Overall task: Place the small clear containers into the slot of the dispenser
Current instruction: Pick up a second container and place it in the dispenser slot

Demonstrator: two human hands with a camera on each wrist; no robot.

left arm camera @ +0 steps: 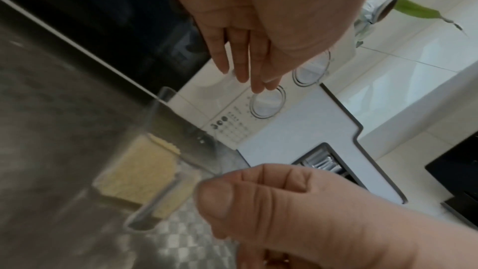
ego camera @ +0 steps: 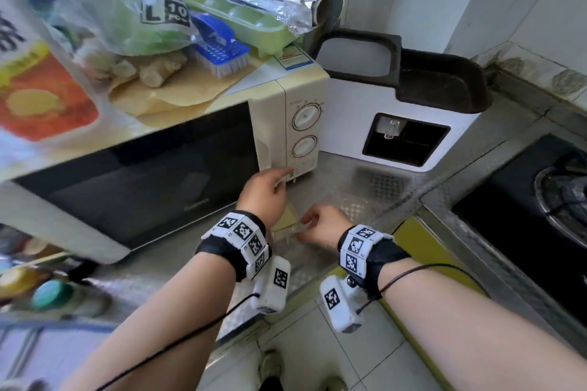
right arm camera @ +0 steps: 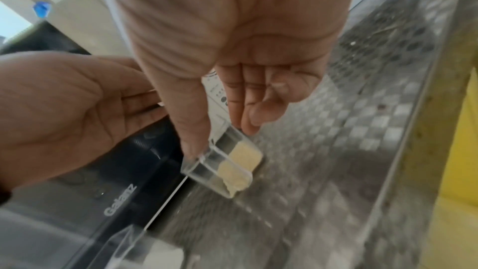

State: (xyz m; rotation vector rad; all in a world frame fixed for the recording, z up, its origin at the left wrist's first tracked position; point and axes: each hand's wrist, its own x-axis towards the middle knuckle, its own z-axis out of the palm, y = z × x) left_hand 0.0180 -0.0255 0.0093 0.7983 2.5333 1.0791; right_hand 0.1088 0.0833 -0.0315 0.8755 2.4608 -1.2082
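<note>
A small clear container (right arm camera: 222,163), partly filled with pale yellow grains, is pinched at its open rim between the thumb and fingertips of the right hand (ego camera: 320,227) on the near part of the steel desk (ego camera: 374,200), just in front of the microwave (ego camera: 152,168). The left hand (ego camera: 263,194) is held just beside it, toward the microwave's control panel, its fingers straight and relaxed, with nothing in its grasp. In the right wrist view a second clear container (right arm camera: 145,251) is seen nearer the camera, at the foot of the microwave door — its contents look white, though blur leaves that uncertain.

The step in hand is judged to be the pick-up: the container is gripped, but whether it has left the desk cannot be told. The white dispenser (ego camera: 400,124) stands at the far right of the microwave, and its dark slot (ego camera: 409,143) is open toward the person, with a small spout at its upper left.

For the next move, the container would need to be lifted level so the grains are not spilled, carried far and right past the microwave's corner, and slid into the slot — clear of the spout.
</note>
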